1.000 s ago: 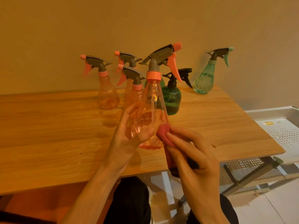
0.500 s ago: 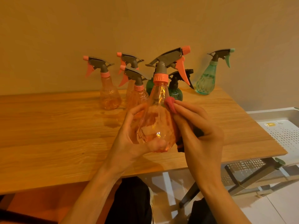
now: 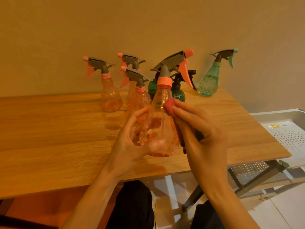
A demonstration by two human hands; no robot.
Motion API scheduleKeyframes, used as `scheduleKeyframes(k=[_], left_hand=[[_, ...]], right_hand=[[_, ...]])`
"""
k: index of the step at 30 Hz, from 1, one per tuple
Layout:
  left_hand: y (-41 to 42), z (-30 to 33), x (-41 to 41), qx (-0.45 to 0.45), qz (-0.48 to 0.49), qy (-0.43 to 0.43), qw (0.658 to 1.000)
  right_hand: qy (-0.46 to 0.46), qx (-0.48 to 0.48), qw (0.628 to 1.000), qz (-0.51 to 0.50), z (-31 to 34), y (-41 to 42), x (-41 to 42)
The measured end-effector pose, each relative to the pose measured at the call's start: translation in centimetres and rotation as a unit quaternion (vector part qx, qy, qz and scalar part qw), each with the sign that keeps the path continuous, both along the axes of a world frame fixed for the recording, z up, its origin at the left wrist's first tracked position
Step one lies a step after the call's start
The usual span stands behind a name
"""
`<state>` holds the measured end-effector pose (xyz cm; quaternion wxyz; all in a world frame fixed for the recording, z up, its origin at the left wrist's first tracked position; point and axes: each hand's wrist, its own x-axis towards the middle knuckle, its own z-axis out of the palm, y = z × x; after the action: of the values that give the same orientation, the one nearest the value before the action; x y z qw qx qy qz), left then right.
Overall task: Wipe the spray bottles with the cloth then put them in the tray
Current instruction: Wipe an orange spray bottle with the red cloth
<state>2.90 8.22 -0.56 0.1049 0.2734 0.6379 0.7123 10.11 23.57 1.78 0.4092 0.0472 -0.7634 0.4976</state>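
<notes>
Two hands meet over the near half of the wooden worktop (image 3: 49, 138), whose front edge runs from lower left up to a corner at about 3 o'clock of the hands. Bare wood spreads wide toward 9 o'clock. Past that corner, lower and toward 3 o'clock, sits the white perforated tray (image 3: 287, 134), its rim just clear of the worktop's right edge.

The left hand (image 3: 132, 146) grips the orange spray bottle (image 3: 158, 128) held upright above the wood, fingers curled behind its round belly and thumb across the front near the base. The right hand (image 3: 203, 134) presses a red cloth (image 3: 169, 104) against the bottle's right shoulder with straight fingers, while the rest of the cloth hangs bunched under the palm, pinned by the thumb.

Toward 12 o'clock, along the wall, stand the other bottles: three orange bottles (image 3: 110, 96) at 11, two dark green bottles (image 3: 178, 95) partly hidden behind the held one, and a pale teal bottle (image 3: 209, 81) at 1 o'clock near the back right corner.
</notes>
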Motion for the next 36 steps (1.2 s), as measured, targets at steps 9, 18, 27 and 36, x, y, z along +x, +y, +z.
scheduleKeyframes(k=[9, 18, 27, 36], left_hand=[[0.4, 0.1, -0.1, -0.005, 0.003, -0.005, 1.0], [0.3, 0.4, -0.5, 0.003, 0.005, -0.025, 1.0], [0.6, 0.5, -0.4, 0.021, 0.023, -0.06, 0.998], [-0.2, 1.2, 0.3, 0.037, -0.04, -0.129, 0.99]], right_hand=[[-0.024, -0.048, 0.998, 0.031, 1.2, 0.3, -0.3], [-0.063, -0.091, 0.993, 0.035, -1.5, -0.7, 2.3], [-0.04, -0.162, 0.986, -0.008, -3.5, -2.5, 3.6], [-0.045, -0.205, 0.978, -0.015, -3.6, -2.4, 3.7]])
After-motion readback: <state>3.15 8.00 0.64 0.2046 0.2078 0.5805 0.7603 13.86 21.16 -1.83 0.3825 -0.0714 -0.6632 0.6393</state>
